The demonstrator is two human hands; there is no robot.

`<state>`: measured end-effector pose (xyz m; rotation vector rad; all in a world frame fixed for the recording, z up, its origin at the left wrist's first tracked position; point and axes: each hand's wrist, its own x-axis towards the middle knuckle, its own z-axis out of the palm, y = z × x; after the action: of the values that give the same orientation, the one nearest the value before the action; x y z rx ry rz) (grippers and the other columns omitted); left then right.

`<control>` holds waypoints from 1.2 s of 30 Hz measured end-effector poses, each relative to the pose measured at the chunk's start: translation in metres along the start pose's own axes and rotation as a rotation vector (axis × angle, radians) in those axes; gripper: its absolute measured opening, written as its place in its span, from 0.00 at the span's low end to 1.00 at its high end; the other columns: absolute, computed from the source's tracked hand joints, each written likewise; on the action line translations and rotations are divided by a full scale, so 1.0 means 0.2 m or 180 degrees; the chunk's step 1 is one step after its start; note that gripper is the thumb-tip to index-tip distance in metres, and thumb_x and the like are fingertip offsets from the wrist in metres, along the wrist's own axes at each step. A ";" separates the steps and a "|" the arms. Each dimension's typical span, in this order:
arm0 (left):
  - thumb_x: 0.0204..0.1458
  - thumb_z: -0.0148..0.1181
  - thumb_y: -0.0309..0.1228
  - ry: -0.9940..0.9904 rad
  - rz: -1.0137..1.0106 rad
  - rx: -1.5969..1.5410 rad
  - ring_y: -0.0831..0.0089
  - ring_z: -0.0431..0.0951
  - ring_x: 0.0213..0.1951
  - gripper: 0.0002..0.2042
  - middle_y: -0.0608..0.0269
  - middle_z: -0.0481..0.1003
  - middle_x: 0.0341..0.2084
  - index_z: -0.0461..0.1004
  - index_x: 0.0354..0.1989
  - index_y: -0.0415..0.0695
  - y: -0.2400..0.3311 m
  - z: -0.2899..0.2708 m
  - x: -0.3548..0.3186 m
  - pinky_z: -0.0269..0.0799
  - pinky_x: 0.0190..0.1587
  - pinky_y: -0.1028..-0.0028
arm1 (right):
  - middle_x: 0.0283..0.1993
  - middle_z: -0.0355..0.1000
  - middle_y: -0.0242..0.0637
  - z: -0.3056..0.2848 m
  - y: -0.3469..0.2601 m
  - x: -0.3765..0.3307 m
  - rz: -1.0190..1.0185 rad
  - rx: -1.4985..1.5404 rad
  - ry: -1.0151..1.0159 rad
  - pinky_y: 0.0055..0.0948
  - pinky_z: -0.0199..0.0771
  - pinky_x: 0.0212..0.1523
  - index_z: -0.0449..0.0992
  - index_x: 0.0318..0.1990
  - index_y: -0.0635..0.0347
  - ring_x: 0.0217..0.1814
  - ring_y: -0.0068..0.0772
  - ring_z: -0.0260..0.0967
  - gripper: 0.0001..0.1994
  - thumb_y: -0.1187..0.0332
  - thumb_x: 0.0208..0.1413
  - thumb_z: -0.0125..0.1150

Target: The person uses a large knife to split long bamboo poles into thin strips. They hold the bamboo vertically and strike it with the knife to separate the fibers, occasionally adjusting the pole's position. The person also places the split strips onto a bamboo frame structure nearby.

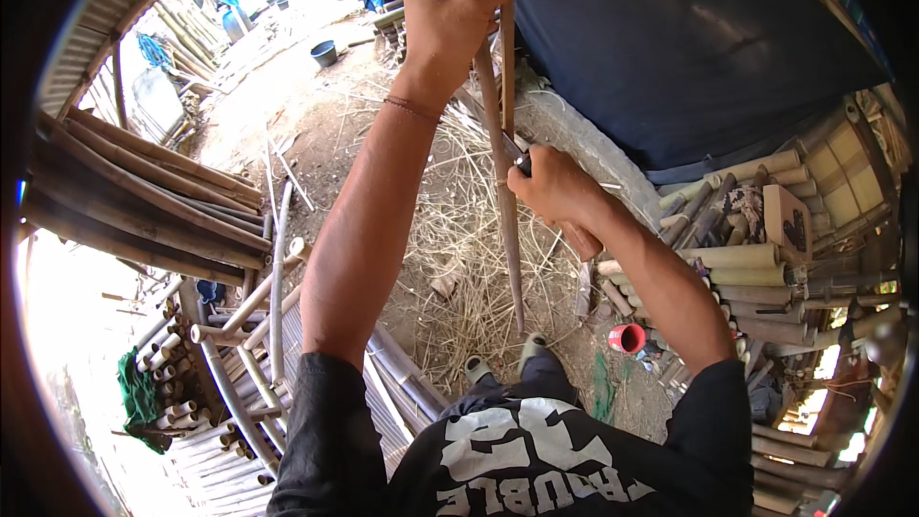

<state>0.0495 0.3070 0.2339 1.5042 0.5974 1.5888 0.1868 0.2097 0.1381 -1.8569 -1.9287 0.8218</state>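
- So, brown pole (pixel 512 239) runs lengthwise in front of the torso, lower end near the shoes (pixel 534 346); can't tell if that end bears on the ground.
- Left hand (pixel 448 24): grip clamped round the pole near the top of the view, arm stretched out. Likely to steady the far part and stay well clear of the blade.
- Left thumb reaches across to a pale strip (pixel 507 57), probably to control both pieces at once.
- Strip and pole are apart up top and converge toward the blade; can't tell if they're joined there.
- Right hand (pixel 553 182): grip closed on a knife (pixel 514 146), blade at the pole just where the strip's visible part ends. Wooden handle (pixel 580 242) runs back under the forearm, presumably for leverage.
- Hands are well apart along the pole, which should resist twist.
- Pale shavings (pixel 445 215) litter the dirt floor beneath; working over the ground likely lets waste drop free.
- Bamboo lengths (pixel 742 258) are stacked at right, red container (pixel 628 338) beside them; off to the side, so probably out of the elbows' way.
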 end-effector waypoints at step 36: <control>0.55 0.58 0.20 0.1324 -0.0927 0.0661 0.81 0.72 0.26 0.03 0.63 0.74 0.25 0.73 0.34 0.42 -0.75 -0.17 -1.01 0.68 0.29 0.80 | 0.26 0.74 0.54 1.05 0.79 -0.04 0.0518 0.1263 -0.1220 0.38 0.76 0.28 0.71 0.32 0.74 0.26 0.47 0.75 0.19 0.60 0.59 0.54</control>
<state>0.0372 0.2264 -0.0065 1.1630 1.1910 1.6516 0.1857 0.1623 -0.1203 -1.7148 -1.6589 1.5818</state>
